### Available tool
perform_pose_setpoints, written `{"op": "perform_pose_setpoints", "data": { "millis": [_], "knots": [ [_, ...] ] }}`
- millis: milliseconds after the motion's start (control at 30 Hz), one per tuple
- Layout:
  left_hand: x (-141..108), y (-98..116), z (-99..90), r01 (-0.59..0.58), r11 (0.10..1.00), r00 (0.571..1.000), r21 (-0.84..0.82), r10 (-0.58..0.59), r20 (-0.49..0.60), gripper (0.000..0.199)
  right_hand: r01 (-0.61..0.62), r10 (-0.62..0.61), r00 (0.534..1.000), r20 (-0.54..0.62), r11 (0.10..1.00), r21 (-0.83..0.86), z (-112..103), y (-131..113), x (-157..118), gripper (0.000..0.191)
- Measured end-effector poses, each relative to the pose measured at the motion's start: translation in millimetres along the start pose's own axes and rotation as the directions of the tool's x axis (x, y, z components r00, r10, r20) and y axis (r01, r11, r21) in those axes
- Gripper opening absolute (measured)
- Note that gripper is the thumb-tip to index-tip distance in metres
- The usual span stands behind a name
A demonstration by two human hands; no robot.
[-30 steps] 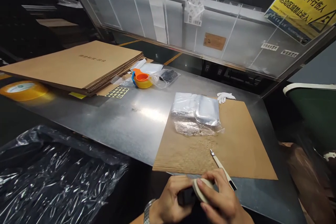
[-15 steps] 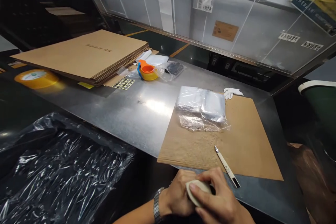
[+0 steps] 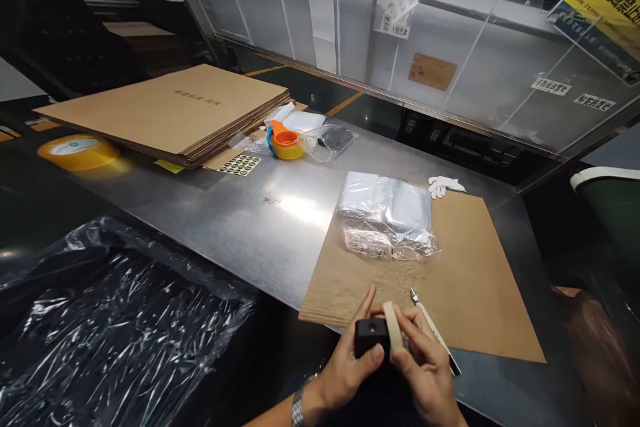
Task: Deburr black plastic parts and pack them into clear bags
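My left hand [image 3: 340, 370] is closed around a small black block [image 3: 369, 335] with a round hole in its near face. Between the thumb and fingers of my right hand [image 3: 429, 363] is a thin beige pad [image 3: 393, 328], held on edge against or close beside the block's right side. Both hands are over the near edge of a brown cardboard sheet [image 3: 480, 280]. Partly hidden behind my right hand, a white-handled craft knife [image 3: 435, 325] lies on the sheet. Fine crumbs are scattered on the cardboard beyond my hands.
Plastic bags [image 3: 385, 207] lie on the sheet, with a white glove [image 3: 445, 185] beside them. Farther left on the metal table [image 3: 240, 227] are an orange tape dispenser [image 3: 286, 140], a sticker sheet [image 3: 240, 165], stacked cardboard [image 3: 165, 107] and a yellow tape roll [image 3: 80, 155]. Black plastic [image 3: 125, 327] lies lower left.
The beige pad has turned from lying flat over my left hand to standing on edge. The black block has come into view in my left hand, and both hands have shifted slightly up.
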State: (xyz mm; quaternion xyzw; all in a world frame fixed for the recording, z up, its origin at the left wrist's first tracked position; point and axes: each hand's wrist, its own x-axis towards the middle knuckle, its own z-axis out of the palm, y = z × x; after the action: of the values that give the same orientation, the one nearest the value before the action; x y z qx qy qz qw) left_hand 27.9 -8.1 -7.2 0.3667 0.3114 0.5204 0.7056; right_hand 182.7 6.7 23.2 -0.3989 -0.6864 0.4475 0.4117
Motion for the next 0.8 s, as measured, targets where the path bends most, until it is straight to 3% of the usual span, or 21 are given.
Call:
{"op": "perform_pose_setpoints", "data": {
  "millis": [100,167,267,400,500,567,600,700,800],
  "knots": [
    [8,1,7.7,0.041,0.944,0.99,-0.328,-0.083,-0.114,0.059,-0.011,0.013,0.997,-0.079,1.0,0.022,16,14,-5,0.041],
    [17,5,9.2,0.096,0.827,0.977,-0.554,-0.185,-0.106,0.053,-0.011,0.013,0.995,-0.096,1.0,0.022,23,24,-14,0.041],
    [30,13,3.2,0.172,0.68,0.942,-0.713,-0.325,-0.082,0.044,0.013,-0.013,0.992,-0.123,1.0,0.003,22,42,-35,0.042],
    [39,19,-8.6,0.23,0.649,0.899,-0.725,-0.427,-0.096,0.035,0.081,-0.083,0.996,-0.022,0.992,-0.095,-2,57,-58,0.042],
    [37,18,-8.4,0.305,0.672,0.893,-0.674,-0.449,-0.043,0.05,0.057,-0.085,0.99,-0.113,0.972,-0.228,-23,47,-55,0.039],
    [33,14,-2.9,0.347,0.712,0.896,-0.61,-0.445,-0.009,0.055,0.051,-0.121,0.974,-0.192,0.94,-0.337,-29,31,-43,0.041],
    [31,12,0.6,0.375,0.728,0.893,-0.574,-0.45,0.013,0.058,0.08,-0.16,0.971,-0.177,0.916,-0.393,-29,23,-35,0.044],
    [25,5,9.9,0.449,0.732,0.871,-0.512,-0.487,0.066,0.068,0.273,-0.305,0.952,0.019,0.823,-0.498,-16,4,-12,0.052],
    [18,-1,12.9,0.474,0.737,0.855,-0.482,-0.515,0.053,0.073,0.418,-0.38,0.906,0.183,0.747,-0.517,-3,2,1,0.056]
  ]
}}
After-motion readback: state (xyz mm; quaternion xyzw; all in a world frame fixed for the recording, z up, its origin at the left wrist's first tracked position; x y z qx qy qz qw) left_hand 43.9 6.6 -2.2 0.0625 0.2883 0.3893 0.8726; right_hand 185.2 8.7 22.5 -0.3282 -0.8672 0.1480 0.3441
